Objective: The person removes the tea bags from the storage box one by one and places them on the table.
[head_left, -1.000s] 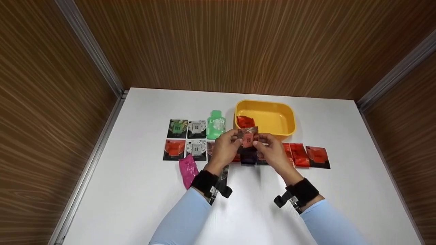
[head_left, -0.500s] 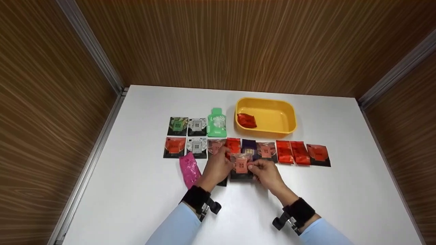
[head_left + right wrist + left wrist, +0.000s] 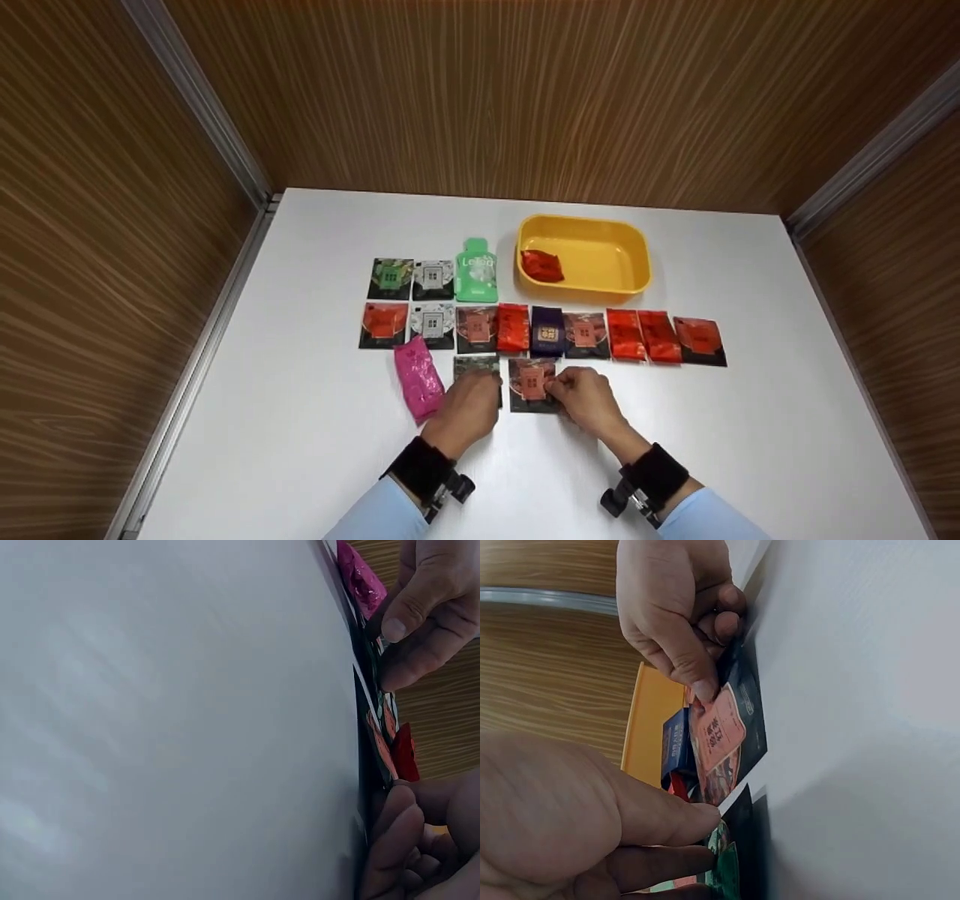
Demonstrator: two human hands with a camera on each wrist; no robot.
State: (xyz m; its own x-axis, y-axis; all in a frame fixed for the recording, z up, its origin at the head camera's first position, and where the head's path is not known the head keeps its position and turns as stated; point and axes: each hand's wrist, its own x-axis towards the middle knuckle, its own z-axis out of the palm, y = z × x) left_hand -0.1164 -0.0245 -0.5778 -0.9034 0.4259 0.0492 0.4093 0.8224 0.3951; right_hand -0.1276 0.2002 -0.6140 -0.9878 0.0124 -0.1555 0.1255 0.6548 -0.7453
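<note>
My right hand (image 3: 592,403) pinches the right edge of a black sachet with a salmon-red label (image 3: 531,385), which lies at the front of the laid-out packets. In the left wrist view that sachet (image 3: 721,727) shows with thumb and fingers at its edge. My left hand (image 3: 466,411) is over a dark green sachet (image 3: 477,364) just to the left, covering much of it. Its thumb and fingers are extended and apart in the left wrist view, near or touching that sachet. A shiny pink packet (image 3: 418,379) lies slanted beside my left hand.
Behind the hands runs a row of red, purple (image 3: 547,331) and black sachets. A second short row holds a green bottle-shaped pouch (image 3: 477,274). A yellow tray (image 3: 604,289) with a red packet (image 3: 541,266) stands at the back. Wood-grain panels enclose the white table (image 3: 300,450).
The salmon-labelled sachet came down from in front of the tray to the table, held by both hands at first. My left hand then released it and moved left to the dark green sachet.
</note>
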